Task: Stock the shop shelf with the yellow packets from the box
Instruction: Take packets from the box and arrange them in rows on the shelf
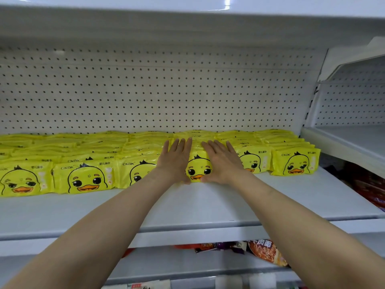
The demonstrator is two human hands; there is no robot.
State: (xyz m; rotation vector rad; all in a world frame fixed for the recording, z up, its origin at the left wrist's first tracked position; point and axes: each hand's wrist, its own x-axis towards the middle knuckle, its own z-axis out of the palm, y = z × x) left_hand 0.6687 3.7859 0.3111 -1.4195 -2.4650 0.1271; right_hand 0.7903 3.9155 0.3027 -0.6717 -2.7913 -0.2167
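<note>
Several rows of yellow packets with a duck face stand on the white shelf [208, 205], running from the far left to the right end. My left hand [176, 161] and my right hand [221, 161] lie flat with straight fingers against the two sides of one row. Its front packet [199, 170] shows between my palms. Other front packets stand at the left [83, 178] and at the right end [294, 162]. The box is out of view.
A white pegboard back wall [158, 90] rises behind the packets, under an upper shelf [187, 17]. A neighbouring shelf unit [352, 140] adjoins on the right. Red and orange snack bags [264, 252] lie on the shelf below.
</note>
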